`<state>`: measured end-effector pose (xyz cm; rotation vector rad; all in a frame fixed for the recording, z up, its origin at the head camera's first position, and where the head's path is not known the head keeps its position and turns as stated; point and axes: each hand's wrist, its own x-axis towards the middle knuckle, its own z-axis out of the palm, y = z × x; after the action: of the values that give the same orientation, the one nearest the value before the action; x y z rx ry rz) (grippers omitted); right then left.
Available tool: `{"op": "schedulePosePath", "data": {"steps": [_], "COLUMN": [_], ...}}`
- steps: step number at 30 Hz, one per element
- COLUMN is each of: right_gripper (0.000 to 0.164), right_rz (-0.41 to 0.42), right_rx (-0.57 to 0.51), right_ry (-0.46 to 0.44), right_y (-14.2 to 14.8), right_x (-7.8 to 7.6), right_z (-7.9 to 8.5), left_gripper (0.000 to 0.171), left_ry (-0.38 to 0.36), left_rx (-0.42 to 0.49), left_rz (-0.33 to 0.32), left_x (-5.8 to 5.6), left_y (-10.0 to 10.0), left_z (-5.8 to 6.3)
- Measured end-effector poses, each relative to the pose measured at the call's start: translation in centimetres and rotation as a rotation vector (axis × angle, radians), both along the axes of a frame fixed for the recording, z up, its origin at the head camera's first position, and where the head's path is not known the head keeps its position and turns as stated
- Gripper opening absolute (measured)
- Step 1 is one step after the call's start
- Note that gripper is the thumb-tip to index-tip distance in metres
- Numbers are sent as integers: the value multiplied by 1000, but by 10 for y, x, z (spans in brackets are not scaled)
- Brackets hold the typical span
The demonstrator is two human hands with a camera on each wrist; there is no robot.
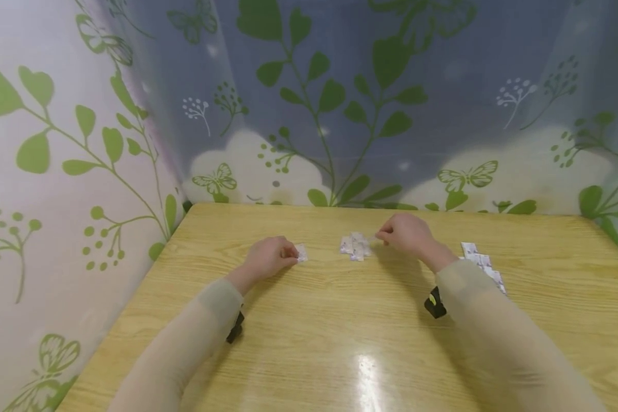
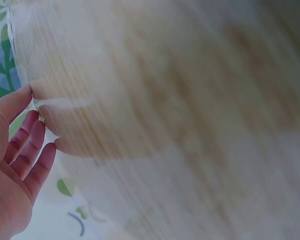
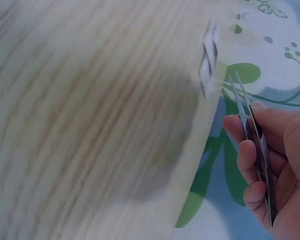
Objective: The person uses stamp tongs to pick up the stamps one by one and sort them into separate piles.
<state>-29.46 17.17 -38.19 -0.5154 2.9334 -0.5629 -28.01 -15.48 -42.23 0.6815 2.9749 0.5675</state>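
Note:
My right hand (image 1: 409,233) holds a pair of metal tweezers (image 3: 251,117), thumb on one side and curled fingers on the other. The two tweezer tips stand slightly apart in the right wrist view. They point toward a cluster of small pale printed packets (image 1: 357,246) near the far side of the table. Farther left, my left hand (image 1: 270,256) has its fingertips right at a single small packet (image 1: 302,252). In the left wrist view, the thumb and loosely bent fingers (image 2: 37,172) reach down to the tabletop; the packet does not show there.
A staggered row of similar packets (image 1: 481,263) lies to the right, partly hidden behind the right forearm. The wooden table (image 1: 309,332) ends at a leaf-patterned curtain (image 1: 309,114) behind, with more patterned cloth (image 1: 56,217) along the left side.

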Motion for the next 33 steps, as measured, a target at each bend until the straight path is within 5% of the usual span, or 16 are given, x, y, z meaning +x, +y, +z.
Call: {"op": "schedulePosePath", "data": {"steps": [16, 33], "right_gripper": [24, 22], "right_rz": [143, 152], "right_rx": [-57, -46], "right_ry": [63, 53], "right_y": [-72, -94], "right_x": [5, 0], "right_z": [-12, -20], "left_gripper": [13, 10], "left_ry": [-20, 12], "left_rx": [42, 30], "left_rz": [57, 55], "left_x": [3, 3], "left_y": [-9, -5], "left_z": [1, 0]}}
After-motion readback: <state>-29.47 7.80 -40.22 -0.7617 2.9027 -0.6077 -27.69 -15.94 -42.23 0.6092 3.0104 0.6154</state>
